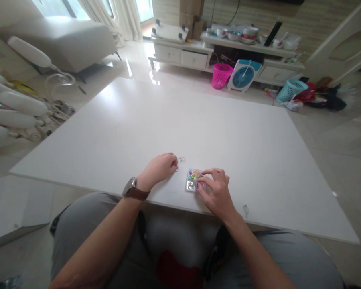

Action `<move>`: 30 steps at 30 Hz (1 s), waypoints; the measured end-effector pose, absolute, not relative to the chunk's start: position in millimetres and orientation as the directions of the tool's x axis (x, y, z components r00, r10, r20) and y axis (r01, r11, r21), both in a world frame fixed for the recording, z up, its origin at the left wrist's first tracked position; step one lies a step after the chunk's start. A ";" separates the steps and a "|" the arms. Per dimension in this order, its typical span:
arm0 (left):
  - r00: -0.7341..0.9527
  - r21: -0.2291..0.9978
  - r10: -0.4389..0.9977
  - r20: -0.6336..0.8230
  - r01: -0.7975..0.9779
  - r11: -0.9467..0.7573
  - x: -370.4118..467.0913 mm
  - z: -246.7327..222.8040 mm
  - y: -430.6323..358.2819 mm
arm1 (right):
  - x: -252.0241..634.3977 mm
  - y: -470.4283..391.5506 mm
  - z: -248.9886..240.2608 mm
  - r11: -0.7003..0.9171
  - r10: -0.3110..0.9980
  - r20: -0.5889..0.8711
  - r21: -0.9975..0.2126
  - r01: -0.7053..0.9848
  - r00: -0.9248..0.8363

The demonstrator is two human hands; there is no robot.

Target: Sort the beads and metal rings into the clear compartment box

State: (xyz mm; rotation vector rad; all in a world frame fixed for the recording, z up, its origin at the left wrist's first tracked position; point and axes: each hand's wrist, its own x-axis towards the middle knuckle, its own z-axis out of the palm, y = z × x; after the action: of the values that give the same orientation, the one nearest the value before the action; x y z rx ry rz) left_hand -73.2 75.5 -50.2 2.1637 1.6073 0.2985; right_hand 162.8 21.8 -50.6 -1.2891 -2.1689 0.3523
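Observation:
On the white table [216, 128], close to its front edge, lies a small clear compartment box [187, 188]. Small brightly coloured pieces [192, 174] fill its far left compartment, and metal rings [191, 184] lie in the near left one. My right hand [217, 192] covers most of the box's right half, thumb and fingers bent together over it; what they pinch is hidden. Left of the box, my left hand [162, 167] rests on the table with curled fingers. One ring [177, 169] is at its fingertips, and loose rings [181, 159] lie just beyond.
A small clear item [246, 210] lies near the table's front edge, right of my right forearm. Beyond the table stand a pink basket [222, 75], a blue-and-white fan [243, 75] and a TV cabinet [195, 59]. White padded parts [21, 102] are at the left.

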 end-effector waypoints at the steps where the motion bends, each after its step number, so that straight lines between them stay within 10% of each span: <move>1: 0.308 0.457 0.948 -0.083 0.857 -0.238 -73.7 -50.1 75.7 | 162.9 22.1 -50.6 0.496 0.866 0.345 -0.500 0.710 -0.361; 30: 0.318 0.469 0.943 -0.099 0.851 -0.238 -73.1 -54.6 74.3 | 165.1 23.2 -52.5 0.501 0.865 0.336 -0.522 0.690 -0.373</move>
State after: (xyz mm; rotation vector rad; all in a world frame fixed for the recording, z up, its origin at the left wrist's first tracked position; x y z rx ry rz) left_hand -73.1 74.3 -54.6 2.1512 1.5855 0.2821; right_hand 165.1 23.2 -52.5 -1.2703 -2.1707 0.3960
